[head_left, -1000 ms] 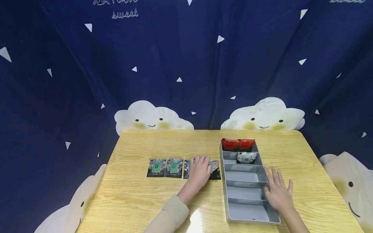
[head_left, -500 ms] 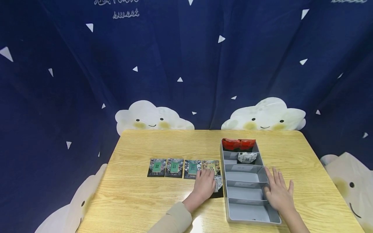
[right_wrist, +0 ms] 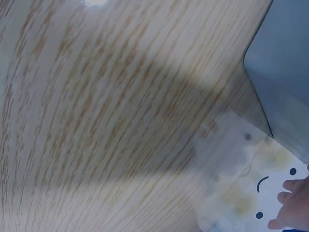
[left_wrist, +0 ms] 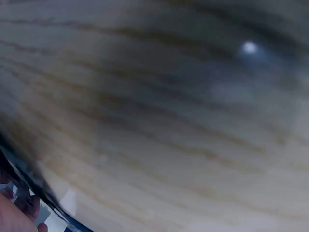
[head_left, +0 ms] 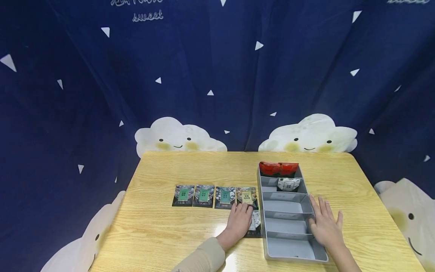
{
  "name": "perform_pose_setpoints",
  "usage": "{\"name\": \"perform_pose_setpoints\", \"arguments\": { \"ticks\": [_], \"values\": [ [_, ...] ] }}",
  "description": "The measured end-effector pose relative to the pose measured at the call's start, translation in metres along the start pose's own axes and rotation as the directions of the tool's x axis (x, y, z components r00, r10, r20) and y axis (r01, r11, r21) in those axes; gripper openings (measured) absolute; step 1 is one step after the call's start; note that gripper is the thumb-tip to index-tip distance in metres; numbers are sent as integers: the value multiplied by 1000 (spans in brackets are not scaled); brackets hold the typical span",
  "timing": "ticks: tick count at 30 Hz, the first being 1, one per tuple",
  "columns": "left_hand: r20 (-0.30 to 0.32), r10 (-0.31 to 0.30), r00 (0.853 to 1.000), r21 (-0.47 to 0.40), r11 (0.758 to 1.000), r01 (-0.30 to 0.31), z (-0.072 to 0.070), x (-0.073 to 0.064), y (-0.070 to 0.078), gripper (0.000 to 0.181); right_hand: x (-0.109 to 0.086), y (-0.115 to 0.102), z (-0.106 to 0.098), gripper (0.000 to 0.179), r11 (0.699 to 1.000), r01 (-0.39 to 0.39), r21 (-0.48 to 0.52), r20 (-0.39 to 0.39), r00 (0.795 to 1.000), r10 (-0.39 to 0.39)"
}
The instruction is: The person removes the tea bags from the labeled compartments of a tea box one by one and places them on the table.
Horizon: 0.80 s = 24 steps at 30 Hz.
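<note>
Where the pale packet (head_left: pixel 256 229) lies: on the bench (head_left: pixel 153 234), beside the tray (head_left: pixel 289 247).
Left hand (head_left: pixel 239 220): over it, pinch unclear.
Right hand (head_left: pixel 324 223): spread, touching tray, holding nothing.
Packet risk: loose fingers could drop it.

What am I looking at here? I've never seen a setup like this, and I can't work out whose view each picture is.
There is no machine arm here: a person is working with two bare hands. The wide picture comes from a camera worn on the head, looking forward and down. The other two come from cameras on the wrists; both mostly show wooden table.

On the table lie four packets in a row, and beside them a grey divided box. Its farthest compartment has two red packets, the next one a white packet.

The left hand is on a separate pale packet; I can't tell whether it grips it. The right hand rests against the box's right side, fingers extended.
</note>
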<state>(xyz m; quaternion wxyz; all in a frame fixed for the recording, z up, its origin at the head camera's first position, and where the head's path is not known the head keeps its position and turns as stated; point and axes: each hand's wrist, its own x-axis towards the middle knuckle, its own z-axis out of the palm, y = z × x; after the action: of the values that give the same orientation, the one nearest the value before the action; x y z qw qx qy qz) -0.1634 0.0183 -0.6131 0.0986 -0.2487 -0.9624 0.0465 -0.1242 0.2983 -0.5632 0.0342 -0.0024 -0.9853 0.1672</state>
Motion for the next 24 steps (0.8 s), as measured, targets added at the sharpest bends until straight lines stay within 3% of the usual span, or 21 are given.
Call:
{"name": "perform_pose_setpoints", "arguments": {
  "ticks": [7,19,24],
  "values": [
    [-33,10,999,87,996,-8,5,-2,3,26,1,1,0,76,1000,1,1,3,1000,-1],
    [-70,31,997,106,994,-23,5,-3,0,36,1,0,-1,77,1000,1,2,3,1000,-1],
    [-100,36,994,62,998,-30,2,3,-2,30,0,0,-1,77,1000,0,8,3,1000,0]
  ]
}}
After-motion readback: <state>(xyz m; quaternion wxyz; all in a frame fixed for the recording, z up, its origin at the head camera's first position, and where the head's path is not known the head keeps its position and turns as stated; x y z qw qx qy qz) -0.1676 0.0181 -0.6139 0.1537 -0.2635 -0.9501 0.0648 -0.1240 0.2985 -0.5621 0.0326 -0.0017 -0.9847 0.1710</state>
